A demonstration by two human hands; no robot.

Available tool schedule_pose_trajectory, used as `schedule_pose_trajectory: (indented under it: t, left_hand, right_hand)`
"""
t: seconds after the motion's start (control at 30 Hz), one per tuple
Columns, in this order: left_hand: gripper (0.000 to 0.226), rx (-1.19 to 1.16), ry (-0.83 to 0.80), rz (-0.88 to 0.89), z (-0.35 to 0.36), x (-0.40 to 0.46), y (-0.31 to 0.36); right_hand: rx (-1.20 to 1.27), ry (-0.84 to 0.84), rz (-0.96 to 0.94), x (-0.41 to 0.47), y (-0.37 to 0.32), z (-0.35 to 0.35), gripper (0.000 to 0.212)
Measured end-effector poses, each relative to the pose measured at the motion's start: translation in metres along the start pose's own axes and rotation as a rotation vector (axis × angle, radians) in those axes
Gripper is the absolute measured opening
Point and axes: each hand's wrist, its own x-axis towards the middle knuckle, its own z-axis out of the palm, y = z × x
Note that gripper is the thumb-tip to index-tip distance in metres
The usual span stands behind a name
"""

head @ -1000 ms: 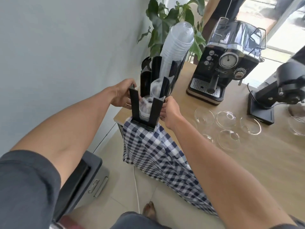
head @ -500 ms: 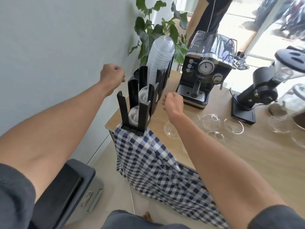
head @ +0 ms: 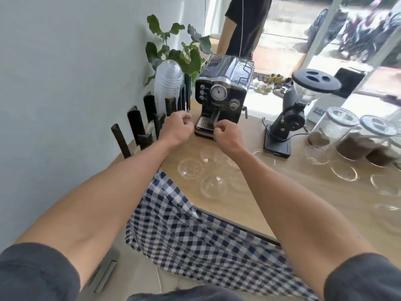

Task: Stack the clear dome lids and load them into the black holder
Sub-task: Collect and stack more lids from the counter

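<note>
The black holder (head: 135, 124) stands at the table's left edge against the wall. A tall stack of clear dome lids (head: 168, 83) rises from its far slot. Several loose clear dome lids lie on the wooden table, one (head: 191, 168) close to the holder, another (head: 213, 186) nearer me, more (head: 344, 170) to the right. My left hand (head: 176, 128) hovers beside the holder, fingers curled, holding nothing. My right hand (head: 226, 134) hangs above the loose lids in front of the coffee machine, also curled and empty.
A black espresso machine (head: 221, 94) stands behind my hands, a grinder (head: 288, 118) to its right, glass jars (head: 355, 137) further right. A checked cloth (head: 195, 231) hangs over the front edge of the table (head: 303, 205). A plant (head: 182, 51) and a standing person (head: 243, 25) are behind.
Both hands have left the holder's near slot and moved right, over the table. The view has swung right, showing more loose lids and the jars.
</note>
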Motion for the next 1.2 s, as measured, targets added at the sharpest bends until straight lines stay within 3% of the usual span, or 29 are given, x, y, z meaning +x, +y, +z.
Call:
schedule_pose_trajectory:
  t: [0.33, 0.47, 0.57, 0.7, 0.87, 1.2]
  left_hand:
    - [0.026, -0.051, -0.083, -0.319, 0.093, -0.093, -0.020]
    - [0.042, -0.068, -0.145, -0.453, 0.121, -0.129, -0.030]
    - [0.055, -0.113, -0.239, -0.502, 0.137, -0.143, -0.042]
    - [0.061, -0.159, -0.258, -0.538, 0.151, -0.149, -0.056]
    - [0.049, -0.175, -0.142, -0.492, 0.146, -0.151, -0.042]
    - [0.037, -0.285, -0.143, -0.289, 0.184, -0.141, 0.032]
  right_hand:
    - [-0.086, -0.234, 0.129, -0.045, 0.100, -0.021, 0.032]
    - [-0.137, -0.454, 0.172, -0.066, 0.128, -0.009, 0.052]
    - [-0.154, -0.528, 0.184, -0.076, 0.142, 0.000, 0.062]
    - [-0.077, -0.500, 0.180, -0.086, 0.151, 0.006, 0.060]
    - [0.004, -0.462, 0.167, -0.090, 0.149, -0.002, 0.068]
    - [0.057, -0.102, 0.167, -0.086, 0.166, -0.083, 0.059]
